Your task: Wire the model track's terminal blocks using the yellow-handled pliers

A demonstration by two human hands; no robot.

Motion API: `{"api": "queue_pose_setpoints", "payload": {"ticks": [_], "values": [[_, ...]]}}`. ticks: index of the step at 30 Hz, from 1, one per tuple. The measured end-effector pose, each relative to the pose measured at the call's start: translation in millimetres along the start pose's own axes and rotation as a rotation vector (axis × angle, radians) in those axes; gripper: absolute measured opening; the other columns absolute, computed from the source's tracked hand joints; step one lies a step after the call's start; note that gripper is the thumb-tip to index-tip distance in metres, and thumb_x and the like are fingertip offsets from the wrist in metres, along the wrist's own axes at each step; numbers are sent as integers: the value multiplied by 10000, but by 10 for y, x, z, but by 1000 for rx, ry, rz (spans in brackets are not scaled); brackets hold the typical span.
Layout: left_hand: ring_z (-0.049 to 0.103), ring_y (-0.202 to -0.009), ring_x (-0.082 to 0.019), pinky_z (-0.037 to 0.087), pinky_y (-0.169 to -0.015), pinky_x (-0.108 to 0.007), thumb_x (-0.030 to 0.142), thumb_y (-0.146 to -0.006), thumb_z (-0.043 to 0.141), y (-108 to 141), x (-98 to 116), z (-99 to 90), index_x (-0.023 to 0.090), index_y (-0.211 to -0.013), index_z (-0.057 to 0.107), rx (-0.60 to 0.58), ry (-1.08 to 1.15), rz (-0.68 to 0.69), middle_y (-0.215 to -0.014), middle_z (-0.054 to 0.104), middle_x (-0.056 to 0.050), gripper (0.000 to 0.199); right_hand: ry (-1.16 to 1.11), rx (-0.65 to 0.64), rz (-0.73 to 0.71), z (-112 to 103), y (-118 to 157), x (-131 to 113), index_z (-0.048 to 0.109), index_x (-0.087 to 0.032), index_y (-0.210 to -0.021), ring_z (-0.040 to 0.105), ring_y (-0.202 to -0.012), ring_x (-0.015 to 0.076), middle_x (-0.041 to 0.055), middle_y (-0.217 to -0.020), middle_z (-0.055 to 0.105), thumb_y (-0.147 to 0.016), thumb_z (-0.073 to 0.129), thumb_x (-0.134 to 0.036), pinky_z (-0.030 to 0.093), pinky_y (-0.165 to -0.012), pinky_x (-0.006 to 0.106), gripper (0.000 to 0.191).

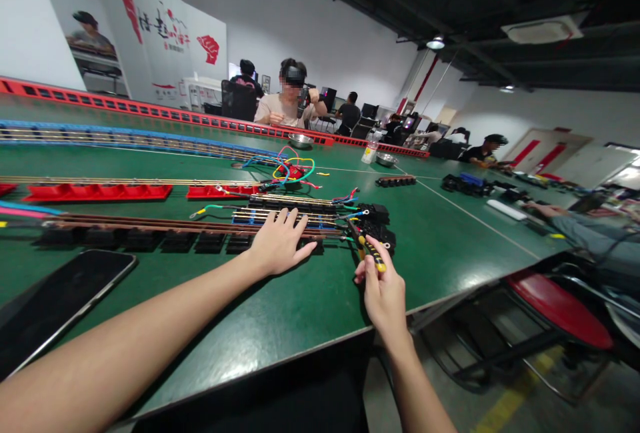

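Observation:
My left hand (281, 244) lies with its fingers spread on a long assembly of brown rods (200, 224) over black holders (143, 239). Yellow-and-black pliers (373, 254) are gripped in my right hand (383, 283). The jaws of the pliers are at the assembly's right end, close to thin wires and black blocks (379, 214); whether they touch a wire cannot be told. Behind my left hand, a blue holder (327, 220) with thin rods is partly covered by my fingers. A green wire (214, 207) with a yellow part sticks out on its left.
A dark phone (75, 293) lies at the left. Farther back are red holders (100, 192), a blue strip (125, 136), looped coloured wires (300, 170), metal bowls (301, 140) and a bottle (371, 148). A person sits across the table; a red stool (560, 306) stands right.

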State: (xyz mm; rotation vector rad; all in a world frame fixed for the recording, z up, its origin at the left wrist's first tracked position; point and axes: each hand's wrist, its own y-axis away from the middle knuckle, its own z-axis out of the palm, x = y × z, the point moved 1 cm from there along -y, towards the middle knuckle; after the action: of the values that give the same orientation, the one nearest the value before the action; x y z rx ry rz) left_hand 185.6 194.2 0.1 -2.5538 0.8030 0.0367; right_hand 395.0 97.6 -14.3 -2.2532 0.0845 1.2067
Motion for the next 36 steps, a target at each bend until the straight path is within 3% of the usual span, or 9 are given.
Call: {"api": "queue_pose_setpoints", "payload": {"ticks": [7,12,16,23,29,36], "values": [[456,-1294,-380,355,-1030,-503,616,-951,279,5,-2,-12,132,-1415,484,-12,-8,-2,-1435,487,-196,702,29,82,-8,-11,29,-31,527,-156,-1355,613,-494,139,-34,-595,616,-977,405,-457,499,-562,244,498],[460,-1289,-385,350,-1032,-510,610,-952,286,-1,1,-22,116,-1408,490,-19,0,3,-1432,485,-209,702,105,158,-115,-27,60,-19,536,-165,-1346,624,-528,136,-29,-617,637,-980,422,-426,492,-596,235,464],[455,-1297,-385,343,-1041,-521,616,-946,308,-2,1,-7,127,-1409,490,-21,11,-8,-1438,480,-205,697,120,128,-191,-26,40,0,573,-173,-1305,644,-591,131,-23,-649,651,-976,434,-417,492,-652,226,432],[461,-1288,-388,348,-1037,-521,614,-948,304,-5,0,8,120,-1406,494,-9,5,1,-1432,485,-208,699,77,125,-49,-31,13,-7,566,-167,-1296,598,-499,125,-42,-572,596,-975,414,-455,476,-559,223,457],[458,-1290,-389,351,-1034,-517,617,-949,291,-4,-3,12,122,-1408,492,-12,-1,1,-1434,482,-208,705,-163,82,95,-37,-71,4,534,-168,-1285,582,-459,123,-44,-586,579,-949,422,-551,479,-494,235,521],[450,-1299,-384,344,-1041,-514,619,-947,298,-7,-4,-6,130,-1408,492,-29,10,-4,-1448,470,-199,699,-375,20,163,-233,-453,-46,562,-159,-1146,451,-330,80,-67,-506,547,-852,546,-635,347,-354,190,560]]}}
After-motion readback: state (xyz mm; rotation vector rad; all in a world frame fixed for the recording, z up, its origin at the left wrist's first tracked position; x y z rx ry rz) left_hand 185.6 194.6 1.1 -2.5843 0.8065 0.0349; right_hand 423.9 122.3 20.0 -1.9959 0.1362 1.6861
